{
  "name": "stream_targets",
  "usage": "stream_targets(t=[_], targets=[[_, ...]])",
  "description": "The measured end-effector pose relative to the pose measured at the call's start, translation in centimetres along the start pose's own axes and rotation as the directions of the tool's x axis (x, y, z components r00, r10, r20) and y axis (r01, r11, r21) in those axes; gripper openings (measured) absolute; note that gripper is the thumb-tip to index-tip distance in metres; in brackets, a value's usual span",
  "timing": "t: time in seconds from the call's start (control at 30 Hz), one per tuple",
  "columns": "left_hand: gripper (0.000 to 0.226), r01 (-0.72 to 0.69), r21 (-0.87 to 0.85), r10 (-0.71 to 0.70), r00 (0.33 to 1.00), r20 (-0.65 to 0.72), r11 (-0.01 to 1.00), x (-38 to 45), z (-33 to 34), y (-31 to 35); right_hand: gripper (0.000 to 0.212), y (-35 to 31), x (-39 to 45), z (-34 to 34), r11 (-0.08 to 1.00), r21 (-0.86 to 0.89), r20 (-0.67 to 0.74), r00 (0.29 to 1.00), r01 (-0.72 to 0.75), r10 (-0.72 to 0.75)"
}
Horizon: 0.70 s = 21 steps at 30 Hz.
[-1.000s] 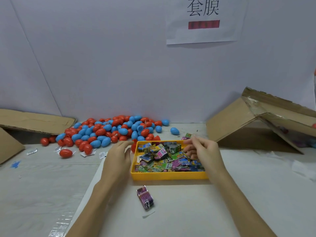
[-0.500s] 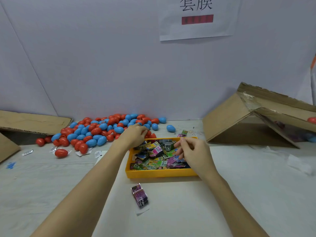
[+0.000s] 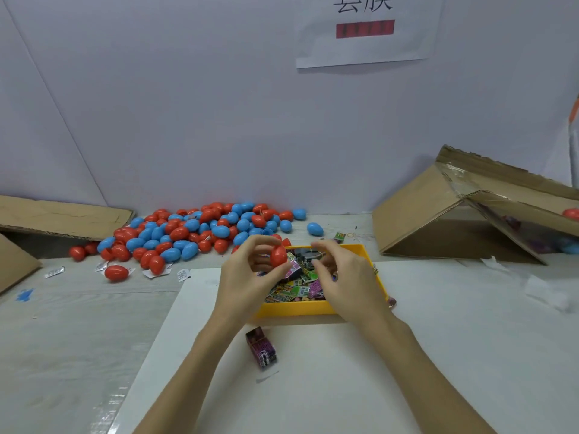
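Note:
My left hand grips a red plastic egg and holds it just above the far left corner of the yellow tray. Close to the egg on its right, my right hand hovers over the tray with curled fingers, and a bit of a small coloured packet shows between them. The tray is full of small printed packets. A heap of red and blue eggs lies behind the tray on the left.
A purple packet lies on the white sheet in front of the tray. A tipped cardboard box stands at the right, flat cardboard at the left. One red egg lies apart from the heap.
My left hand reached back to the heap, took a red egg and brought it over the tray. My right hand lifted from the packets toward the egg.

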<state>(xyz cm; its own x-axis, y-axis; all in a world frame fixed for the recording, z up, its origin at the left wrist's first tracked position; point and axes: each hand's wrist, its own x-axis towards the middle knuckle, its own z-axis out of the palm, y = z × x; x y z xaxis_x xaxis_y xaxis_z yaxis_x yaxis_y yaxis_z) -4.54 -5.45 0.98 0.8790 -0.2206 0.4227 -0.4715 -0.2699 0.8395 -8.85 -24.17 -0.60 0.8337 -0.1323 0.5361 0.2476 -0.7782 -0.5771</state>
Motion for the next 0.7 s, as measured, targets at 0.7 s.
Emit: stream_targets(t=[0.7], targets=[[0.018,0.211,-0.317,-0.179,0.975,0.128,0.925,-1.1,0.7,0.8,0.054,-2.7,-1.0,0.6,0.986,-0.006,-0.027,0.986,0.164,-0.164]])
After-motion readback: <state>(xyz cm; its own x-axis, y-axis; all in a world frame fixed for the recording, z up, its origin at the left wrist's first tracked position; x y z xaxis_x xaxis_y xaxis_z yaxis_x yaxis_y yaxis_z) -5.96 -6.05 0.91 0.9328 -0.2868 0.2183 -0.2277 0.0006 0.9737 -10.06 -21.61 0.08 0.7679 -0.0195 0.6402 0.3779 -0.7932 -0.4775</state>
